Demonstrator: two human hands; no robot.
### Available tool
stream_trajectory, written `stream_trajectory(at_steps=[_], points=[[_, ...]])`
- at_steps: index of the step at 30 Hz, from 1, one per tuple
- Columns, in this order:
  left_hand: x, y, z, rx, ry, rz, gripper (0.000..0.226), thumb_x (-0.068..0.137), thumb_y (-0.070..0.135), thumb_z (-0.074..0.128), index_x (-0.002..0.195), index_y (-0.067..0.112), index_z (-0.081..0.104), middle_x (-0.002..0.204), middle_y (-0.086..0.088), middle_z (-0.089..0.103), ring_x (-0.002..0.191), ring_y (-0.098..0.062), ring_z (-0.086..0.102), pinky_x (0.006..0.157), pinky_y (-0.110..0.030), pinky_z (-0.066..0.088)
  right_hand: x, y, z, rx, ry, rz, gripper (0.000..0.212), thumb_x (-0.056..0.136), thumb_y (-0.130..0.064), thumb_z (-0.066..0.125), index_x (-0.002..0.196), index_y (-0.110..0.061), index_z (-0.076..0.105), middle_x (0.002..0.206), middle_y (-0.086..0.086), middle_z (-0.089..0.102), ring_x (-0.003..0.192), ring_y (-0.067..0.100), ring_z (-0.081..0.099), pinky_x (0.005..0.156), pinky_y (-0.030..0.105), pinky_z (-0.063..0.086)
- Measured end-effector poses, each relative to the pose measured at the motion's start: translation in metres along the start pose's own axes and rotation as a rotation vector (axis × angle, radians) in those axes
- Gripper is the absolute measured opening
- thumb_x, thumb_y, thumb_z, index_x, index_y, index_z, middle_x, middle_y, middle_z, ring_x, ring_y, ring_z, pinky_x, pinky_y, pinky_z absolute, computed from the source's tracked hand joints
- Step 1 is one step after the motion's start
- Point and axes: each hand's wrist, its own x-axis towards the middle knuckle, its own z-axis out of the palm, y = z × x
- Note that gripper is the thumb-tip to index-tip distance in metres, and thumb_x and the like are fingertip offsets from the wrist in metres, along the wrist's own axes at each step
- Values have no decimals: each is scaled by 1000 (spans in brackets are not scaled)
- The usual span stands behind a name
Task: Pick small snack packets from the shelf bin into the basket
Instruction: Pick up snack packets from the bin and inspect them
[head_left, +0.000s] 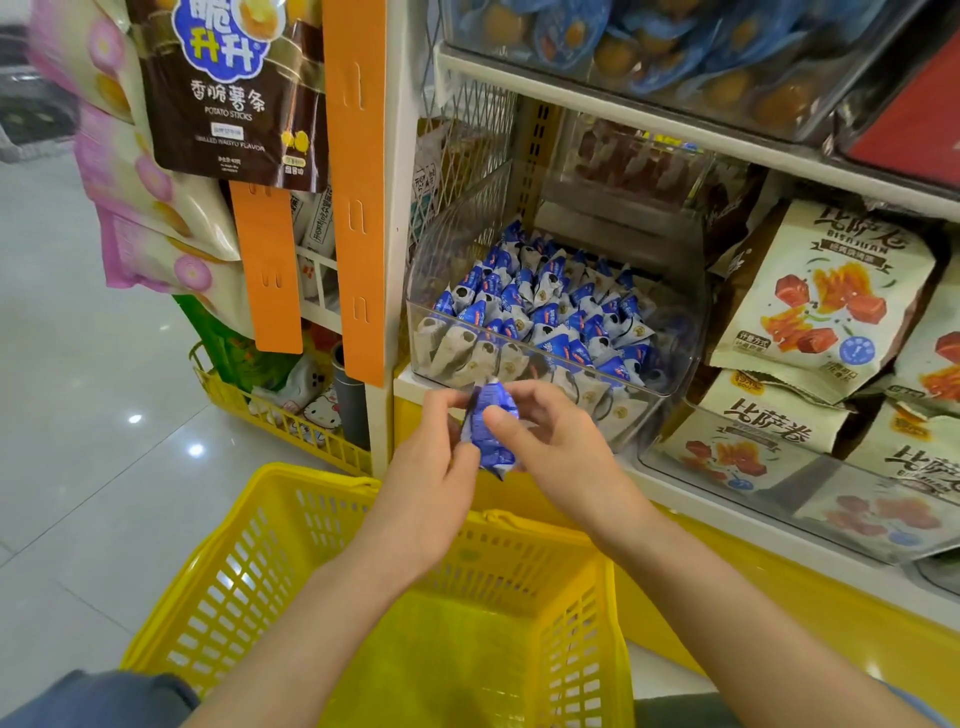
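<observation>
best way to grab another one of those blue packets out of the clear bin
Come from above through the clear bin's open top. The blue packets stand packed together with pointed tips up, so pinching one raised tip near the front and lifting straight up looks easiest.

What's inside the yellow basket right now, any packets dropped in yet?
None visible: the yellow basket shows only bare mesh and floor. Both forearms cover part of its bottom, so that part is unconfirmed. The blue packet is held between the left hand and right hand.
</observation>
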Motion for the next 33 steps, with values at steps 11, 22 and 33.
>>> stream_trajectory(at_steps=[11,22,33], points=[[14,9,-8,-669,-50,-336,35,97,34,30,88,20,61,68,0,72,59,-13,68,50,-26,54,2,-8,-9,145,-9,105,59,78,-9,71,130,-14,43,105,1,65,93,11,64,75,19,54],[3,5,-3,-466,-107,-278,13,89,15,58,100,21,59,86,9,71,70,8,64,58,-6,46,8,0,-6,-199,159,-58,20,94,-25,51,80,-13,58,76,10,66,69,18,59,65,35,48],[11,9,-22,-563,109,-268,14,91,21,55,105,20,56,88,5,68,60,-5,66,48,-12,47,42,-15,-27,-284,274,-219,15,94,-26,49,106,-25,59,96,-17,59,84,-11,53,70,0,40]])
